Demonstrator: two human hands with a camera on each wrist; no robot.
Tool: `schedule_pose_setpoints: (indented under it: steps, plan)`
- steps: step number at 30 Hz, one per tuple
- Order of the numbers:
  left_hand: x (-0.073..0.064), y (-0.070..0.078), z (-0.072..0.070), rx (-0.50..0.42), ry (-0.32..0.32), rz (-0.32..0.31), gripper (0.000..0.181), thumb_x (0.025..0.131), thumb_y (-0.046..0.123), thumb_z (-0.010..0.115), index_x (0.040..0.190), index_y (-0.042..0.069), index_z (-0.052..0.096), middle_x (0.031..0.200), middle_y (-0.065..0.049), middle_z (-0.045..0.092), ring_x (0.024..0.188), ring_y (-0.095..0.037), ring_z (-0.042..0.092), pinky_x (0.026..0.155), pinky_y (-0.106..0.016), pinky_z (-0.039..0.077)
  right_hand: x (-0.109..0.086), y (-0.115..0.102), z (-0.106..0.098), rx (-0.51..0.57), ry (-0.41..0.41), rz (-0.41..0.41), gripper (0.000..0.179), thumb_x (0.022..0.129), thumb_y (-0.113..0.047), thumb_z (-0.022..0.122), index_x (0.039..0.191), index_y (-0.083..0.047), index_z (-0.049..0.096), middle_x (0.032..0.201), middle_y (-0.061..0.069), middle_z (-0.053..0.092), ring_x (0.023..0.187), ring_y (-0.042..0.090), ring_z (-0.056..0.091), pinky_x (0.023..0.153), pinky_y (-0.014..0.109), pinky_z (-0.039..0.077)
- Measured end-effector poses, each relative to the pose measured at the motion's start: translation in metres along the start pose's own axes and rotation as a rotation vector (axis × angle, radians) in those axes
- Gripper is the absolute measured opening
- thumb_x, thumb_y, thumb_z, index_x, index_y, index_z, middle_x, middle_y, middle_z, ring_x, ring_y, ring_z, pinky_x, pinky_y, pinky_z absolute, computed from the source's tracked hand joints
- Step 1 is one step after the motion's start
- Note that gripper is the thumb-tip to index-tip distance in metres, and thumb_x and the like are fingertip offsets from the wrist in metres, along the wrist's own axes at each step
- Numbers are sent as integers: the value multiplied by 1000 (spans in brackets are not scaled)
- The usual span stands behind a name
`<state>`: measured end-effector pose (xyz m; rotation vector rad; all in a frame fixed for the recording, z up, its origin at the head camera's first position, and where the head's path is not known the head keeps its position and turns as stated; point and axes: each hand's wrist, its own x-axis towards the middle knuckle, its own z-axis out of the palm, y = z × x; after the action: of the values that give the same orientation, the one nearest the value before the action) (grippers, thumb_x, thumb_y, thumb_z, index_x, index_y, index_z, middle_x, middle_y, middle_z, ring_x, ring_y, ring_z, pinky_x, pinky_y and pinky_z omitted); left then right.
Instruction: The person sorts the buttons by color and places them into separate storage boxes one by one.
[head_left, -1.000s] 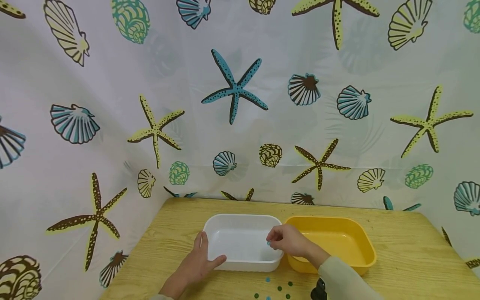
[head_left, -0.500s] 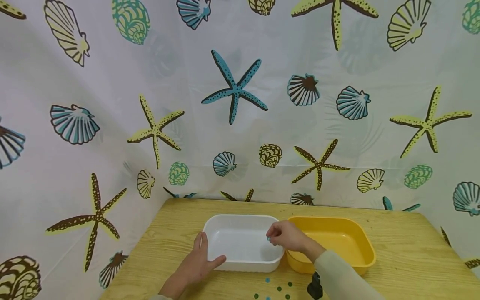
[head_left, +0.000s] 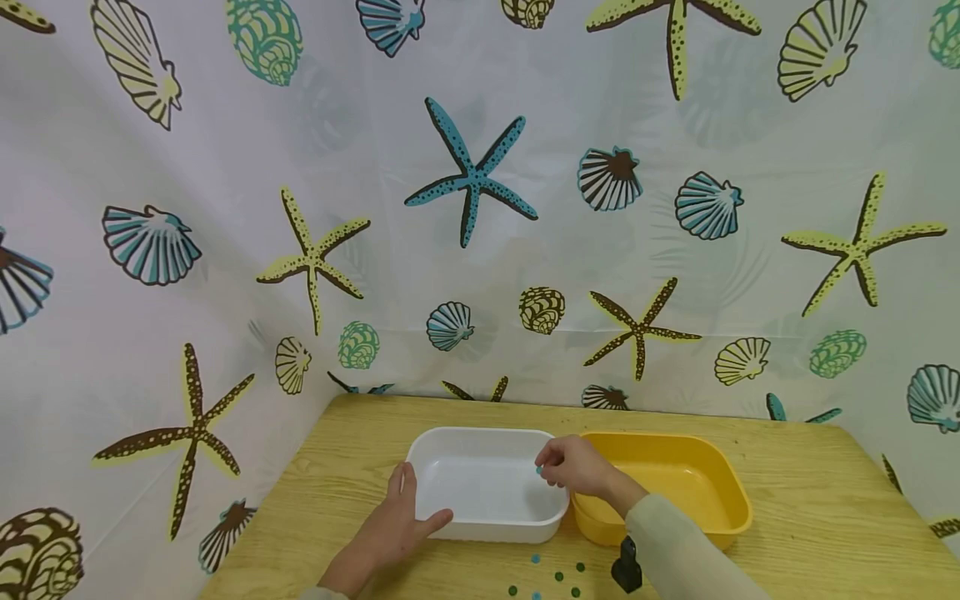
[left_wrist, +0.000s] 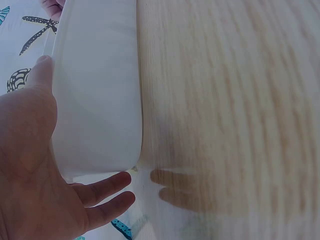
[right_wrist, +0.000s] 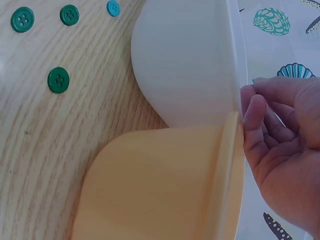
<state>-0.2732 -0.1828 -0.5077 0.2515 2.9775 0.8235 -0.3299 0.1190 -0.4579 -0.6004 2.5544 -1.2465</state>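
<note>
My right hand [head_left: 573, 467] pinches a small light-blue button [head_left: 538, 471] between thumb and fingertips, above the right end of a white plastic tub [head_left: 495, 532]. In the right wrist view, the curled fingers mostly hide that button. My left hand [head_left: 390, 525] rests against the white tub's left end, its thumb by the front rim. Straight fingers [left_wrist: 107, 190] of this hand lie along the tub's end in the left wrist view. Right of the white tub stands a yellow tub [head_left: 675, 492], partly under my right forearm.
In front of the tubs, several green buttons [right_wrist: 59, 80] and blue buttons [right_wrist: 113, 8] lie flat on the wooden table [head_left: 810, 500]. A black device [head_left: 627, 568] sits at my right wrist. Behind the table hangs a curtain [head_left: 480, 275] printed with shells and starfish.
My right hand has moved slightly away from me, over the white tub's right end, still pinching the blue button. My left hand stays in place.
</note>
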Motion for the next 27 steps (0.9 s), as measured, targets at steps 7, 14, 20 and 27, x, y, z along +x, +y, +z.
schedule_pose_setpoints:
  steps: [7, 14, 20, 27]
  plan:
    - [0, 0, 0, -3, -2, -1, 111, 84, 65, 54, 144, -15, 6, 150, -31, 8, 98, -37, 59, 76, -47, 50, 1, 1, 0, -4, 3, 5, 6, 89, -2, 62, 95, -2, 65, 77, 3, 59, 68, 16, 55, 65, 29, 50]
    - [0, 0, 0, 1, 7, 3, 111, 84, 64, 55, 144, -15, 7, 150, -31, 10, 98, -37, 59, 77, -48, 50, 0, 1, 0, -15, 4, -9, 10, 90, -4, 62, 99, 0, 64, 78, 4, 61, 69, 17, 56, 65, 29, 51]
    - [1, -1, 0, -2, 10, 4, 108, 86, 61, 57, 144, -16, 7, 150, -31, 10, 100, -38, 58, 78, -49, 49, -1, 1, -1, -16, 18, -1, 17, 90, -3, 61, 105, 4, 64, 81, 4, 61, 71, 17, 57, 67, 30, 52]
    - [1, 0, 0, 1, 11, 4, 109, 85, 61, 56, 144, -16, 7, 150, -31, 9, 100, -38, 58, 77, -48, 50, -6, 0, -2, 0, 29, 0, 16, 90, -4, 62, 104, 3, 64, 82, 3, 61, 72, 17, 57, 66, 30, 52]
